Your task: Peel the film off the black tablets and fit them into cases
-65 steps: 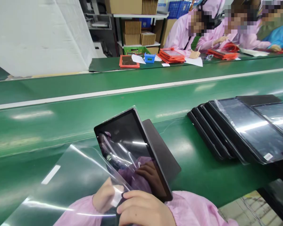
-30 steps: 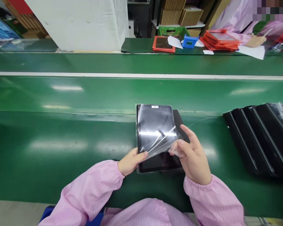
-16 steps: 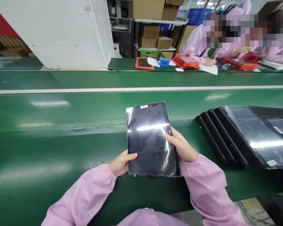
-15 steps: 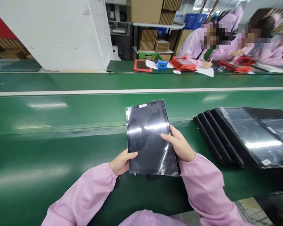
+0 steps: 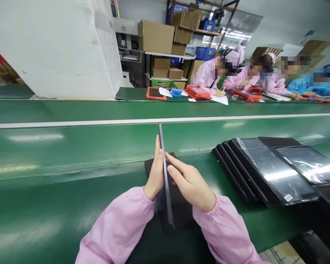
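Note:
A thin dark tablet [image 5: 165, 172] is held up on edge in front of me, its narrow side with small speaker holes turned towards my view. My left hand [image 5: 154, 174] presses its palm and straight fingers against the tablet's left face. From the other side, my right hand [image 5: 192, 183] touches the right face with its fingertips and thumb. Underneath, a flat black cover [image 5: 180, 209] lies on the green belt [image 5: 71, 198]; the tablet and my hands hide part of it.
To the right lies a fanned stack of black covers [image 5: 236, 172] with film-wrapped tablets [image 5: 277, 176] on top. Across the belt's white strip [image 5: 99, 122], several co-workers [image 5: 206, 73] in pink and blue sit by red-framed pieces [image 5: 198, 91], papers and a small blue bin [image 5: 176, 92].
The tablet has turned from facing me to standing on edge. My right hand has shifted from its right edge to its right face, and the view has tilted up. The black cover below now shows.

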### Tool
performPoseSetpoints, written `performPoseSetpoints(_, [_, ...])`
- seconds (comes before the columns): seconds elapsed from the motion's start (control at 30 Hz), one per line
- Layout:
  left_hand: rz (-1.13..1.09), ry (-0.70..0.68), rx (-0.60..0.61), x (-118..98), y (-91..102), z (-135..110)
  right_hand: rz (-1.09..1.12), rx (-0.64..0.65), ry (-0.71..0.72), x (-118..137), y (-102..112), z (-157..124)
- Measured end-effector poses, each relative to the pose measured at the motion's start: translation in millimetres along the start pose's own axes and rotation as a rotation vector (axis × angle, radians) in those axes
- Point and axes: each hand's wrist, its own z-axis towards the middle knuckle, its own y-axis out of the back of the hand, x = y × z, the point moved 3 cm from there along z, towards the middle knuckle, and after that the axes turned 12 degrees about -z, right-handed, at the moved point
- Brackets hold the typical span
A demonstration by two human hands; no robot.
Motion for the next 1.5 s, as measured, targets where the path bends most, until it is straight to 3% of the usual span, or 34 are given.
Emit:
performPoseSetpoints(0.17, [-0.036, 0.031, -0.027, -7, 2.4, 1, 0.165, 0.078, -0.064, -13, -2, 3])
performPoseSetpoints(0.3, [0.006, 0.04, -0.035, -12, 0.2, -3, 0.242, 0.096, -0.029, -9, 2, 0])
performPoseSetpoints(0.6, [0.007, -0.024, 0.014, -12, 1.4, -9, 0.223, 0.101, 0.062, -3, 6, -7])
performPoseSetpoints(0.9, [0.025, -0.047, 0.019, -13, 0.7, -16, 0.235, 0.233, 0.179, -9, 18, -5])
performPoseSetpoints(1.17, [0.043, -0.095, 0.064, -14, -4.2, -30, 0.158, 0.118, 0.191, 1, 24, -21])
performPoseSetpoints(1.33, [0.064, -0.138, 0.106, -6, -6.6, -47, 0.097, 0.013, 0.12, 12, 28, -31])
performPoseSetpoints(1.5, [0.086, -0.156, 0.182, 0, -7.9, -64, 0.106, -0.008, 0.121, 17, 37, -35])
